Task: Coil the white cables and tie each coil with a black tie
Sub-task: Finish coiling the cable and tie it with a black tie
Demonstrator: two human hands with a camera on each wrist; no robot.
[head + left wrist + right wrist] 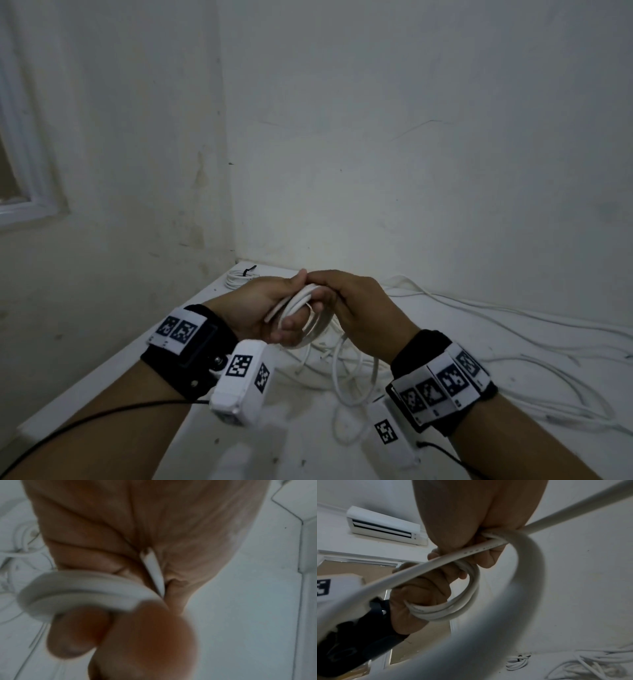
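Note:
Above the white table (178,342) my left hand (270,308) grips a small coil of white cable (308,318), its fingers curled through the loops (453,609). My right hand (356,308) meets it from the right and pinches the same cable (488,546) at the top of the coil. The free length hangs down in loops (352,373) to the table. In the left wrist view the coil (82,588) lies blurred across my fingers. A finished coil with a black tie (239,275) lies at the far corner (517,662).
Loose white cables (496,329) sprawl over the right half of the table (590,665). Walls close the back and left sides. A window frame (30,192) is on the left wall, an air conditioner (385,527) hangs high on a wall.

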